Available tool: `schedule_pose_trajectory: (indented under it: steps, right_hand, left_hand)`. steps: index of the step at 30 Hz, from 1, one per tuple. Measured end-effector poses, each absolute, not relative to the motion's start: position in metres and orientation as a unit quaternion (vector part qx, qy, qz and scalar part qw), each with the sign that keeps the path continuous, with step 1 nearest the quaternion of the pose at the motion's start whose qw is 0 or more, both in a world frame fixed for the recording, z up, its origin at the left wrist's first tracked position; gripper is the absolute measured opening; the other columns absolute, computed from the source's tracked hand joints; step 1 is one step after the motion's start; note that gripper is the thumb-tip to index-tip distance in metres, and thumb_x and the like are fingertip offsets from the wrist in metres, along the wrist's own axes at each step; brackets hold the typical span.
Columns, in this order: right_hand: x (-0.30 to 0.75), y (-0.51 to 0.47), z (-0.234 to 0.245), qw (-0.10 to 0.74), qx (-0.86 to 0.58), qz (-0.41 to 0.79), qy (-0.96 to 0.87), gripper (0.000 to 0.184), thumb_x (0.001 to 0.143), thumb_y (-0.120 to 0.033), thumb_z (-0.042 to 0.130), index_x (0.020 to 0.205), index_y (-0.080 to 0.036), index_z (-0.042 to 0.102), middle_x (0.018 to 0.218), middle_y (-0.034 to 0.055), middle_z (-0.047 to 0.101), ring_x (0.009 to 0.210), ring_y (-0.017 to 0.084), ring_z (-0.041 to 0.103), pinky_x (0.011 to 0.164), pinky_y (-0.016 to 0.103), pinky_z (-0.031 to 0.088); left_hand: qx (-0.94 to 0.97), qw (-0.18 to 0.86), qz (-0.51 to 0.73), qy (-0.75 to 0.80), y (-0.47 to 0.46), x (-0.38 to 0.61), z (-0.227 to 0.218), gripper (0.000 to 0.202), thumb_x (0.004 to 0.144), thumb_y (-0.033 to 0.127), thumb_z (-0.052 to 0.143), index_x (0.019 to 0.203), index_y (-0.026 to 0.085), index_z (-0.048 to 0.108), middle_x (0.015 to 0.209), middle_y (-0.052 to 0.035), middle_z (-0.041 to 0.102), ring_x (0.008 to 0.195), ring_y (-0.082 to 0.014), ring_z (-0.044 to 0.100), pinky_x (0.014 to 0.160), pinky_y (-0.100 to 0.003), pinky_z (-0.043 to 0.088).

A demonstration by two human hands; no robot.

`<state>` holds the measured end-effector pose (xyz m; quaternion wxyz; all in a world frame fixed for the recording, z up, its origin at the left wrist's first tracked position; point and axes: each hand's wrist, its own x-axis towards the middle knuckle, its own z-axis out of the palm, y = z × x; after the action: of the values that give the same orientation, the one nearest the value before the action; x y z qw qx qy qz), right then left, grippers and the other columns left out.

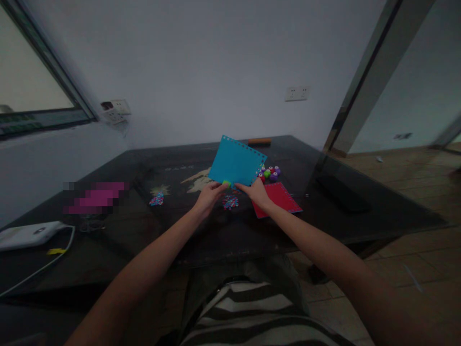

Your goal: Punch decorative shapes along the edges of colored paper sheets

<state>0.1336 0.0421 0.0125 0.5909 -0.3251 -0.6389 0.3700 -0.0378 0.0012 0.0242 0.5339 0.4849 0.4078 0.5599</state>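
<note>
A square blue sheet [236, 163], punched with holes along its far and right edges, is held tilted above the dark table. My left hand [210, 194] is closed on its near edge, beside a small bright green thing [226, 183] whose kind I cannot make out. At the near right corner my right hand [255, 191] grips the same sheet between thumb and fingers. Below the hands lies a pile of tiny coloured pieces [231, 202]. A red sheet [278, 199] with holes at its edges rests partly under my right wrist.
Several round coloured pieces [273, 176] cluster behind the red sheet. A second little pile [156, 199] lies to the left. A flat black object [342, 193] is at right, a brown bar [259, 142] at the back. A white device with a cable [30, 235] sits far left.
</note>
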Motion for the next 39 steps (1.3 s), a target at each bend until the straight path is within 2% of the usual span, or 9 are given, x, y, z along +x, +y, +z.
schedule_pose_trajectory:
  steps: [16,23,34,39]
  right_hand:
    - [0.1342,0.0406,0.0147,0.588,-0.325,0.341,-0.657,0.049,0.063,-0.035,0.074,0.108,-0.017,0.064,0.115,0.0112,0.068,0.108,0.028,0.062,0.101,0.046,0.043]
    - [0.1339,0.0375,0.0175,0.584,-0.321,0.338,-0.665,0.048,0.065,-0.035,0.073,0.108,-0.017,0.063,0.117,0.0116,0.067,0.108,0.027,0.062,0.104,0.046,0.040]
    - [0.1338,0.0385,0.0167,0.584,-0.327,0.341,-0.660,0.047,0.064,-0.034,0.074,0.107,-0.018,0.063,0.116,0.0113,0.068,0.107,0.028,0.063,0.102,0.047,0.042]
    - [0.1332,0.0372,0.0175,0.586,-0.324,0.345,-0.658,0.051,0.063,-0.034,0.074,0.110,-0.015,0.062,0.118,0.0135,0.066,0.108,0.028,0.062,0.101,0.046,0.043]
  left_hand:
    - [0.503,0.503,0.558,0.426,0.0026,-0.0384,0.0244,0.027,0.061,0.036,0.079,0.080,0.017,0.072,0.087,-0.0060,0.071,0.084,-0.0197,0.061,0.074,-0.029,0.042]
    - [0.505,0.491,0.562,0.433,0.0015,-0.0373,0.0257,0.025,0.061,0.037,0.079,0.073,0.017,0.071,0.080,-0.0053,0.069,0.079,-0.0190,0.060,0.071,-0.029,0.041]
    - [0.526,0.466,0.568,0.428,0.0031,-0.0390,0.0217,0.024,0.063,0.038,0.077,0.070,0.017,0.069,0.074,-0.0032,0.065,0.072,-0.0173,0.057,0.068,-0.028,0.040]
    - [0.538,0.446,0.573,0.429,0.0061,-0.0399,0.0191,0.025,0.064,0.039,0.077,0.063,0.016,0.066,0.063,-0.0003,0.060,0.065,-0.0153,0.053,0.065,-0.028,0.038]
